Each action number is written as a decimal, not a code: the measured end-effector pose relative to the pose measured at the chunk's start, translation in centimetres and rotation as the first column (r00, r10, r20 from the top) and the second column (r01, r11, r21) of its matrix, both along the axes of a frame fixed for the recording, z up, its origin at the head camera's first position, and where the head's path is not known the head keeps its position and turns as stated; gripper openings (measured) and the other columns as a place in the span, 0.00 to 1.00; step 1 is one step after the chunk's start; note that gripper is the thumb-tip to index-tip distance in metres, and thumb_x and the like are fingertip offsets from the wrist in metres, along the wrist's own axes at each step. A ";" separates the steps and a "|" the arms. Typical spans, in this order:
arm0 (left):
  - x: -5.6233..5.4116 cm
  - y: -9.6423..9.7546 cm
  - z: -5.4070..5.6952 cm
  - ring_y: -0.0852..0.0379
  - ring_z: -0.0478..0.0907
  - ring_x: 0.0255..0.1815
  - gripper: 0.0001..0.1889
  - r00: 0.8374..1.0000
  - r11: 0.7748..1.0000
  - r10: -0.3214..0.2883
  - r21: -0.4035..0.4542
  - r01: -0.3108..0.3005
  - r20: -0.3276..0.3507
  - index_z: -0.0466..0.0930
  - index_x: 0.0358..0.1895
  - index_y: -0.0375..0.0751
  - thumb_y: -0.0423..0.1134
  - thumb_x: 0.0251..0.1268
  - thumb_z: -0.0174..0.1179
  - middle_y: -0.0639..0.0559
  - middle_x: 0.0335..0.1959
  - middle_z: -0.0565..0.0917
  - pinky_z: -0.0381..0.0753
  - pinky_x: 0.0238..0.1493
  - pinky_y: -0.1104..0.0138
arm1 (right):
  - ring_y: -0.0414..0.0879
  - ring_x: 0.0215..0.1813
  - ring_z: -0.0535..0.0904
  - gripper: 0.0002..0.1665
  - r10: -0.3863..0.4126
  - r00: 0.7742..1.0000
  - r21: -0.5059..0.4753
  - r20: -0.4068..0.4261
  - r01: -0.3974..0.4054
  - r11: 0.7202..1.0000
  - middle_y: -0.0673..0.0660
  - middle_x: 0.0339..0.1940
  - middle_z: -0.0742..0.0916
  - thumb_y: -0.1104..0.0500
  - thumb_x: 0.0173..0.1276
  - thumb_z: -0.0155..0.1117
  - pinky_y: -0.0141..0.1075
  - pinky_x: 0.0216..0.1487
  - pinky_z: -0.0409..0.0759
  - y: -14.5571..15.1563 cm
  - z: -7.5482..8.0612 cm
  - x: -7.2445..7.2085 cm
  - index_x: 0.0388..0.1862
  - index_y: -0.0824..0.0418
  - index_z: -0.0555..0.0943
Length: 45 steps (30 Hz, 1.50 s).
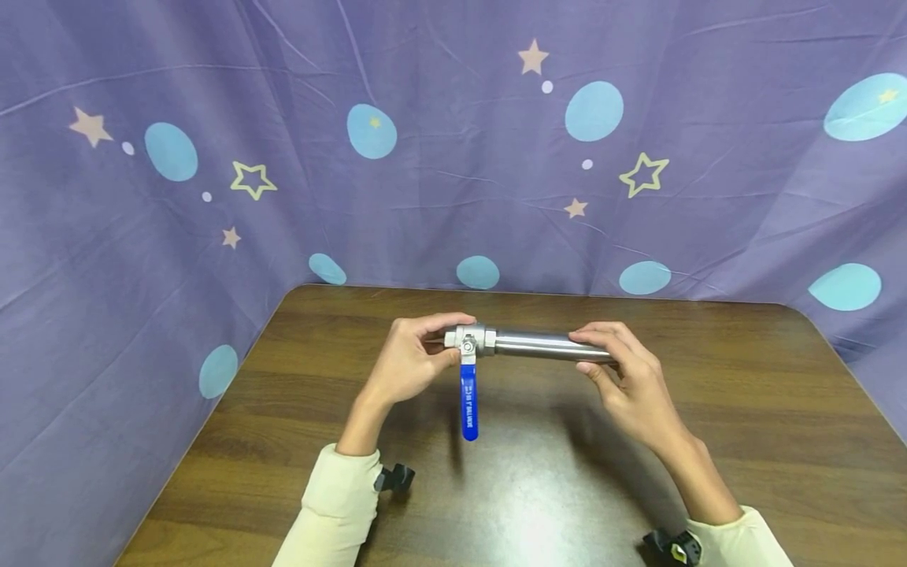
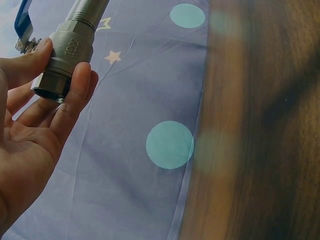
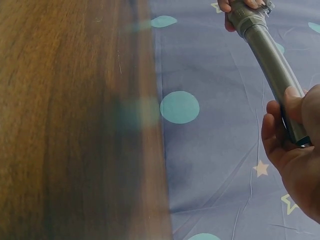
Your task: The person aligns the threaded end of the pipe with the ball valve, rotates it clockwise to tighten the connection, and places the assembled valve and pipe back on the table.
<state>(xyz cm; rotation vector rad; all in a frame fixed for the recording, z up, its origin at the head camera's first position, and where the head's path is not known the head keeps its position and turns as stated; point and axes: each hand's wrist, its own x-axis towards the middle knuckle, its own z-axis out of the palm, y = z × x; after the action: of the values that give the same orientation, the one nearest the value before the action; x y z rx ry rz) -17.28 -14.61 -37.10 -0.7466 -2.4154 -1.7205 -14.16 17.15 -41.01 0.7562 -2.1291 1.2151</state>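
Observation:
A steel ball valve (image 1: pixel 484 339) with a blue lever handle (image 1: pixel 470 402) is joined end to end with a straight steel pipe (image 1: pixel 534 345). My left hand (image 1: pixel 411 358) grips the valve body at its free end, thumb on one side and fingers on the other. In the left wrist view the open hex end of the valve (image 2: pixel 52 85) faces down between the fingers. The pipe's far end is held by my right hand (image 1: pixel 634 386), thumb below and fingers over the top. Valve and pipe are level above the table, and the lever points toward me, across the pipe.
A brown wooden table (image 1: pixel 283 441) lies under both hands, with a bright light reflection near its front. Behind and to the left hangs a purple curtain (image 1: pixel 439 213) with stars and blue ovals. Black straps (image 1: pixel 394 478) are worn at both cream sleeves (image 1: pixel 340 496).

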 end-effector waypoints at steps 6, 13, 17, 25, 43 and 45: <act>0.0 0.0 0.1 0.51 0.90 0.43 0.25 1.000 1.000 0.001 0.000 -0.001 0.005 0.87 0.60 0.31 0.17 0.58 0.67 0.33 0.56 0.90 0.93 0.48 0.64 | 0.31 0.56 0.81 0.27 -0.009 1.000 -0.004 0.023 0.009 1.000 0.60 0.55 0.87 0.79 0.60 0.74 0.16 0.55 0.81 0.0 0.1 0.1 0.58 0.66 0.87; 0.1 0.1 0.1 0.53 0.90 0.43 0.25 1.000 1.000 0.003 0.002 -0.003 0.000 0.87 0.60 0.32 0.17 0.57 0.67 0.34 0.56 0.90 0.93 0.48 0.65 | 0.32 0.55 0.81 0.28 -0.026 0.998 0.014 0.056 0.025 1.000 0.58 0.55 0.88 0.78 0.62 0.73 0.16 0.54 0.80 0.0 0.2 0.2 0.61 0.64 0.86; 0.1 0.1 0.2 0.54 0.89 0.43 0.26 1.000 1.000 0.006 -0.002 -0.006 -0.003 0.88 0.60 0.32 0.16 0.56 0.68 0.35 0.56 0.90 0.93 0.48 0.63 | 0.32 0.55 0.81 0.28 -0.035 0.998 0.028 0.059 0.033 0.999 0.57 0.54 0.88 0.77 0.63 0.72 0.16 0.54 0.77 0.1 0.1 0.2 0.62 0.63 0.86; 0.1 0.1 0.2 0.55 0.88 0.43 0.25 1.000 1.000 0.004 -0.005 -0.004 0.005 0.88 0.59 0.33 0.17 0.56 0.68 0.36 0.55 0.91 0.94 0.49 0.51 | 0.31 0.52 0.80 0.29 -0.030 0.999 0.046 0.032 0.029 0.999 0.56 0.54 0.88 0.77 0.65 0.70 0.17 0.51 0.75 0.1 -0.1 0.1 0.64 0.62 0.85; -0.1 0.0 0.0 0.56 0.88 0.39 0.25 1.000 1.000 0.004 0.004 -0.004 -0.003 0.87 0.60 0.31 0.16 0.56 0.68 0.33 0.53 0.91 0.92 0.41 0.68 | 0.32 0.61 0.80 0.32 0.050 0.998 -0.007 0.044 -0.050 0.999 0.64 0.64 0.81 0.83 0.58 0.73 0.21 0.54 0.85 -0.1 0.0 0.2 0.61 0.66 0.85; 0.0 0.0 0.0 0.57 0.88 0.39 0.25 1.000 1.000 0.005 0.004 -0.005 -0.004 0.88 0.60 0.31 0.16 0.56 0.68 0.33 0.53 0.91 0.93 0.41 0.66 | 0.33 0.61 0.80 0.31 0.056 0.998 -0.012 0.030 -0.056 0.998 0.64 0.63 0.82 0.84 0.57 0.73 0.21 0.54 0.85 -0.1 0.0 0.2 0.60 0.66 0.86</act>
<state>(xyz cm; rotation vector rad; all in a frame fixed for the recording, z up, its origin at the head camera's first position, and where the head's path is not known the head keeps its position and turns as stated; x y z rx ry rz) -17.30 -14.58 -37.07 -0.7422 -2.4084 -1.7204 -13.92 17.08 -41.01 0.8023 -2.1362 1.2741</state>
